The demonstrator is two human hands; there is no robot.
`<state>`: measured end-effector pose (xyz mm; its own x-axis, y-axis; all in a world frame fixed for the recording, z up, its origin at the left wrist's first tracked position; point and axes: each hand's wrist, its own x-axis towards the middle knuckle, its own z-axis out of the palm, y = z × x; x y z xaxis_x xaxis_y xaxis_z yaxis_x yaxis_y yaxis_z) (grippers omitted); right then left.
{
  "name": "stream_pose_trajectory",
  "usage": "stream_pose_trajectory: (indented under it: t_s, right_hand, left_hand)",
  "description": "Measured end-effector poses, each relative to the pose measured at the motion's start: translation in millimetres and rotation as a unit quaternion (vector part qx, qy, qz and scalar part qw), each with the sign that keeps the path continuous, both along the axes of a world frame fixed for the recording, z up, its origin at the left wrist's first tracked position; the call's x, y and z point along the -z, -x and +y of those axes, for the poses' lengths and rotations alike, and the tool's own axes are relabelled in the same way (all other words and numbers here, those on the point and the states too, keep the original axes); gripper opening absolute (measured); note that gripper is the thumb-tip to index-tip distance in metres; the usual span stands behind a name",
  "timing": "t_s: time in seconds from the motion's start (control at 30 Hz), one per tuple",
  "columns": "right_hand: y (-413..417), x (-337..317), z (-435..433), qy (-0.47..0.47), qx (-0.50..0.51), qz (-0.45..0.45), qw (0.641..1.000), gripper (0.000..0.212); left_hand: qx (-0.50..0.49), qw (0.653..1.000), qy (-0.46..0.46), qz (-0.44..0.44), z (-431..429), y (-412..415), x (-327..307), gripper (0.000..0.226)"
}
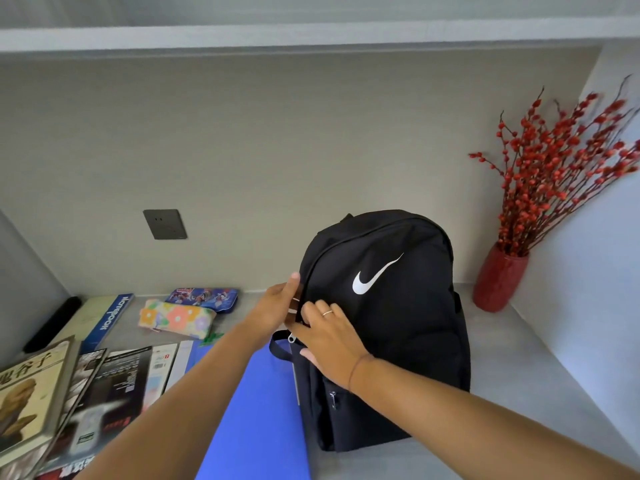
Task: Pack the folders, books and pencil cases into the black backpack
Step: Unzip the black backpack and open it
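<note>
The black backpack with a white swoosh stands upright on the grey desk. My left hand grips its left side edge, thumb up. My right hand lies on the front panel, fingertips curled at the zipper seam by the left hand. A metal zipper pull hangs just below them. A blue folder lies flat left of the backpack, under my left arm. Several books are spread at the left. A floral pencil case and a blue cartoon pencil case lie behind them.
A red vase with red berry branches stands in the right corner beside the backpack. A blue-spined notebook and a black bar-shaped object lie far left. A wall socket sits on the back wall, under a shelf.
</note>
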<state>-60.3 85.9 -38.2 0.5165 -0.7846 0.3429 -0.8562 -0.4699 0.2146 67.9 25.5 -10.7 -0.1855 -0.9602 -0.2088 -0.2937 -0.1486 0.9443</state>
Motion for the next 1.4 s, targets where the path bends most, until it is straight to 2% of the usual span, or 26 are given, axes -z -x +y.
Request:
stream_pose_trajectory:
  t_s: [0.13, 0.27, 0.33, 0.4, 0.47, 0.53, 0.57, 0.67, 0.73, 0.87, 1.0, 1.1, 1.2, 1.4]
  right_hand:
    - [-5, -3, -15, 0.041, -0.031, 0.056, 0.997, 0.02]
    - [4, -15, -25, 0.071, -0.078, 0.087, 0.991, 0.012]
    - [7, -22, -27, 0.058, -0.082, 0.034, 0.994, 0.012]
    - [10, -28, -25, 0.02, -0.052, -0.061, 0.997, 0.017]
    - [14, -28, -25, -0.021, -0.012, -0.129, 0.991, 0.013]
    - [17, -26, -26, -0.104, 0.041, -0.194, 0.975, 0.023]
    - [18, -25, -26, -0.104, 0.049, -0.211, 0.971, 0.027]
    - [17, -33, -23, -0.02, 0.038, -0.239, 0.97, 0.02]
    - [21, -41, -25, 0.08, 0.033, -0.267, 0.96, 0.013]
    - [44, -67, -38, 0.17, 0.089, -0.342, 0.92, 0.013]
    - [75, -88, -44, 0.203, 0.133, -0.422, 0.873, 0.009]
    - [102, -97, -45, 0.156, 0.163, -0.508, 0.831, 0.006]
    - [108, -101, -40, 0.099, 0.137, -0.585, 0.793, 0.006]
    - [100, -105, -28, 0.075, 0.098, -0.602, 0.789, 0.008]
  left_hand:
    - [-0.012, 1.0, -0.012, 0.008, 1, 2, 1, 0.037]
    - [-0.017, 0.999, -0.022, 0.037, -1, 4, -1, 0.029]
    - [0.009, 0.999, -0.032, 0.043, -2, 2, -1, 0.028]
    - [0.058, 0.998, -0.017, 0.032, -1, -4, 3, 0.043]
    - [0.102, 0.995, 0.001, 0.008, 2, -10, 10, 0.053]
    - [0.114, 0.993, 0.018, -0.009, 3, -10, 16, 0.044]
    - [0.101, 0.994, 0.035, -0.016, 4, -8, 18, 0.033]
    - [0.032, 0.993, 0.102, -0.039, 5, 2, 20, 0.01]
    - [-0.001, 0.992, 0.12, -0.05, 5, 5, 21, 0.016]
    - [-0.027, 0.992, 0.098, -0.07, 6, -7, 27, 0.019]
    - [-0.034, 0.992, 0.089, -0.087, 8, -26, 33, 0.02]
    - [-0.032, 0.989, 0.086, -0.12, 10, -30, 28, 0.015]
    - [-0.008, 0.976, 0.167, -0.136, 9, 0, 4, 0.013]
    - [-0.017, 0.91, 0.395, -0.127, -5, 86, -66, 0.025]
